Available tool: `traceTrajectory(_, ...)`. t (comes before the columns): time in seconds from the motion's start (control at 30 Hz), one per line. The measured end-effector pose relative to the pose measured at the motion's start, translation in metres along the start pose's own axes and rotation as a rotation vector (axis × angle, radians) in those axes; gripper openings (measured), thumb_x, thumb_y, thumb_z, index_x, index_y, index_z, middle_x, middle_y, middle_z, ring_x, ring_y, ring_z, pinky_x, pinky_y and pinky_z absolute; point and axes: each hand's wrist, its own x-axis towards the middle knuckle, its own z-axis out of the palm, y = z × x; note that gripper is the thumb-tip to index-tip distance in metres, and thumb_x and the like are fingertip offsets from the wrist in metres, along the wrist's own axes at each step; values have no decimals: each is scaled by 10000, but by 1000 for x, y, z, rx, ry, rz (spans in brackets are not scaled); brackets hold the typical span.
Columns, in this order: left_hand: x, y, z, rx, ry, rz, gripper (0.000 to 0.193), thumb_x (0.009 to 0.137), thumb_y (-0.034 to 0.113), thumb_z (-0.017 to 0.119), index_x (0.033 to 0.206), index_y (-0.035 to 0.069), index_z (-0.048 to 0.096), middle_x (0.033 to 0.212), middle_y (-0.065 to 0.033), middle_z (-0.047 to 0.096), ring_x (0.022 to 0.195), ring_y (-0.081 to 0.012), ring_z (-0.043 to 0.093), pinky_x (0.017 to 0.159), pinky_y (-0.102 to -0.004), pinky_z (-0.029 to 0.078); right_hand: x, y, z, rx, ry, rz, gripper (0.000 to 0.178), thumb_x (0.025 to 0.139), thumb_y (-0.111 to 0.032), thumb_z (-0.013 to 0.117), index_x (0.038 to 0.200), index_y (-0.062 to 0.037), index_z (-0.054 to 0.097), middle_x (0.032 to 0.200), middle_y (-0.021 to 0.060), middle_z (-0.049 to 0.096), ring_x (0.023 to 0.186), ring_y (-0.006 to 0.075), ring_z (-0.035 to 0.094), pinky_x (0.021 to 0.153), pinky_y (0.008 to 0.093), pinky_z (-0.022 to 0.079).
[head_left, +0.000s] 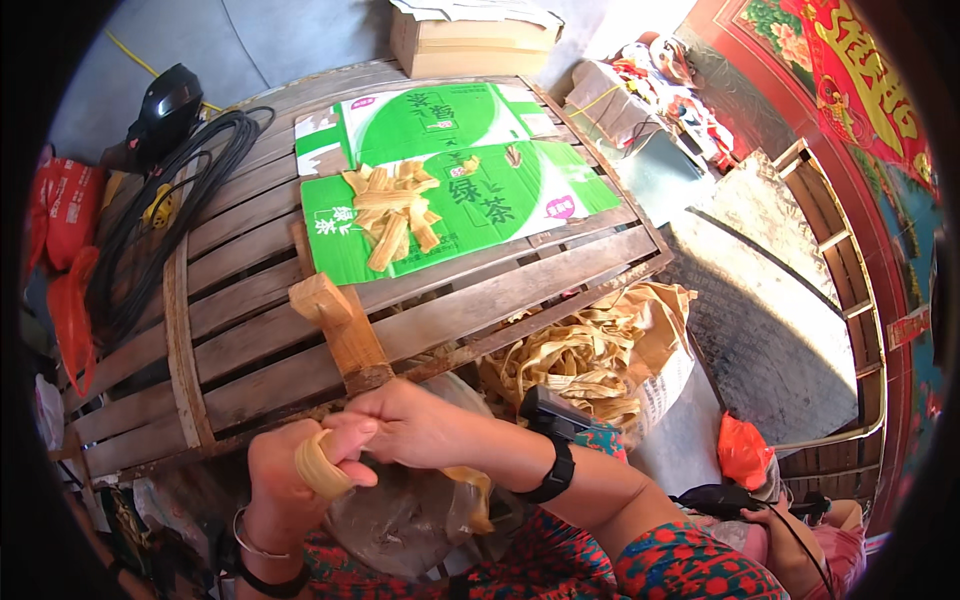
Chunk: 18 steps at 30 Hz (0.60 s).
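Note:
A flat pale-yellow strip (321,467), like a dried plant leaf, loops round the fingers of my left hand (285,470). Those fingers are curled and hold the strip. My right hand (408,424) meets the left fingertips in a closed pinch; what lies inside that pinch is hidden. Below my right wrist hangs a yellow strip end (470,497); whether it joins the loop is hidden. Just beyond my hands a wooden post (352,340) with a crosspiece on top stands at the edge of the slatted wooden platform (430,325). Folded yellow strip pieces (390,212) lie piled on flattened green cardboard (480,195).
Beside my right forearm, a paper sack (660,345) spills many loose yellow strips (570,360). Black cable (150,240) and a welding mask (168,105) lie on the platform's left. A cardboard box (475,45) sits at the back. Another person's arm (795,535) shows lower right.

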Motion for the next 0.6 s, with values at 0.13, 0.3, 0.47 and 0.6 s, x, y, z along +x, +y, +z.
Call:
traceTrajectory(0.13,3,-13,9,309,100,323,348,692,406,786,977,218,717,556,7,341,459,-182,424,418,-300,333,3,19,3,473,-354,376,129,872,-162,615,891,-43,661,700,-64,583,572,39,515,471,203,363)
traceTrajectory(0.3,4,-11,14,348,248,370,195,764,166,745,949,119,701,804,-38,601,645,-214,585,593,-340,484,4,21,21,657,-81,260,174,829,-140,671,969,-37,659,801,-3,629,668,74,577,561,212,443)
traceTrajectory(0.47,-1,-23,8,66,208,-218,181,818,151,673,967,50,694,1163,-147,630,964,-303,631,863,-379,485,3,4,6,-76,290,-305,172,959,-164,599,967,-9,674,815,10,659,738,81,601,662,229,482)
traceTrajectory(0.6,-6,-28,8,264,32,-146,184,809,166,659,961,65,687,1233,-162,603,1098,-295,592,916,-405,434,0,0,7,-584,205,-334,207,938,-192,619,983,5,665,737,65,629,683,135,609,639,277,494)
